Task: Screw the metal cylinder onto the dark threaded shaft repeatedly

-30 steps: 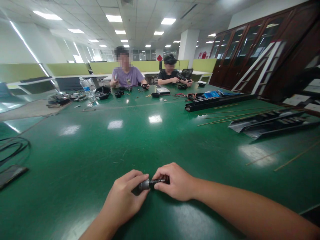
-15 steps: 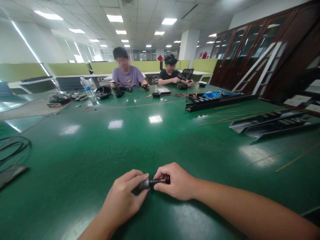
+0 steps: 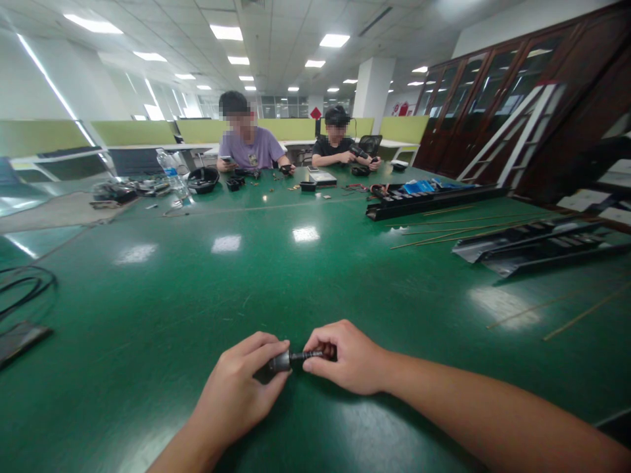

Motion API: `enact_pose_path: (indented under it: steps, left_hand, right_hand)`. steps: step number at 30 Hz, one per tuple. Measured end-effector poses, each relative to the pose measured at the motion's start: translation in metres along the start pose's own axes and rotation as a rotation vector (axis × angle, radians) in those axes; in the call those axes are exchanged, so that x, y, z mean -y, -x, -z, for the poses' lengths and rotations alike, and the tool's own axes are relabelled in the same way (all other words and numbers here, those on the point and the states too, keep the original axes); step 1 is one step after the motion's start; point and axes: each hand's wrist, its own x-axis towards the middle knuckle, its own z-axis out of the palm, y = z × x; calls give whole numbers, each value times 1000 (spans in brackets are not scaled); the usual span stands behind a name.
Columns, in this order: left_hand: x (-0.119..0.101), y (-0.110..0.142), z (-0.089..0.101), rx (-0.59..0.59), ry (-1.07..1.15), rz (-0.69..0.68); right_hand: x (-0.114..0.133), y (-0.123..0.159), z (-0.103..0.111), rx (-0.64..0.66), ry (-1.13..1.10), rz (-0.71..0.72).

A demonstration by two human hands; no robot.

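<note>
My left hand (image 3: 244, 378) closes its thumb and fingers around a dark metal cylinder (image 3: 281, 360) low in the middle of the head view. Out of the cylinder's right end comes a thin dark shaft (image 3: 298, 357). Around the shaft's outer part sits what looks like a small coil spring (image 3: 312, 354). My right hand (image 3: 348, 358) pinches this coil between thumb and fingertips, and its curled fingers hide the shaft's far end. Both hands are just over the green tabletop (image 3: 211, 289). The cylinder's left end is covered by my left hand.
Black metal channels (image 3: 507, 253) and thin rods (image 3: 444, 238) lie to the right. A black cable (image 3: 27, 289) and a flat dark slab (image 3: 22, 340) are at left. Across the table sit two people, with a water bottle (image 3: 171, 172) and small parts before them.
My left hand has shifted slightly left with the cylinder. More bare shaft shows beside the cylinder, and the coil sits closer to my right fingers. My right hand has barely moved.
</note>
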Motion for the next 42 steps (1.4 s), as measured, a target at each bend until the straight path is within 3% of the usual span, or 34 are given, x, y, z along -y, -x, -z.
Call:
enact_pose_path:
  steps: [42]
  left_hand:
    - [1,-2,5,-3,-10,7]
  right_hand:
    - [0,1,0,-22,26,30]
